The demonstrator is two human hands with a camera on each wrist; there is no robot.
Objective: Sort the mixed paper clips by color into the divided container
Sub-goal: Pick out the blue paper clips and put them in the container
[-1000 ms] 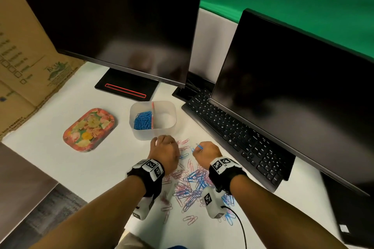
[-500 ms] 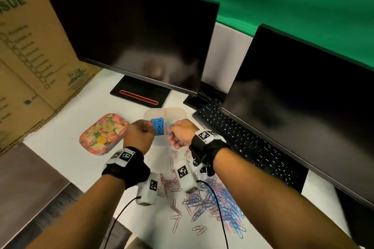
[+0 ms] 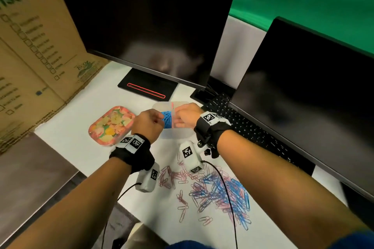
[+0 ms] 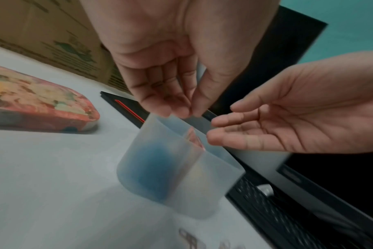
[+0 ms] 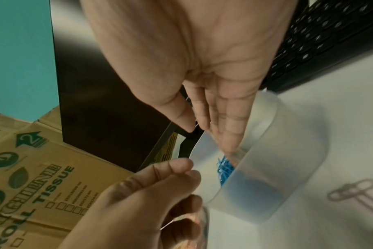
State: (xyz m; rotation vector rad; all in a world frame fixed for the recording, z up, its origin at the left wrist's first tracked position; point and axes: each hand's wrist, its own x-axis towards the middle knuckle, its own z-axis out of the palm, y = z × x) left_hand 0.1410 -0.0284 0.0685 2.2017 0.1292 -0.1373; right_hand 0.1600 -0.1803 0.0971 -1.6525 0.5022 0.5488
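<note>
The translucent divided container (image 3: 176,135) stands behind the mixed pile of pink and blue paper clips (image 3: 218,194). Blue clips (image 3: 167,120) fill its left compartment, left of the red divider (image 3: 172,107). My left hand (image 3: 148,124) hovers over the left rim, thumb pressed to fingertips (image 4: 188,112); a bit of pink shows in the pinch in the head view. My right hand (image 3: 182,119) is over the right compartment, with straight fingers (image 5: 207,134) pointing down toward the blue clips (image 5: 225,168) and nothing in them.
A floral tray (image 3: 111,125) lies left of the container. A keyboard (image 3: 253,133) and two monitors (image 3: 151,36) (image 3: 313,97) stand behind and right. A cardboard box (image 3: 30,56) walls the left. The table edge runs near my left forearm.
Both hands went from the clip pile up to the container. The blue clip pinched in my right hand a second ago is no longer in it; its fingers have straightened.
</note>
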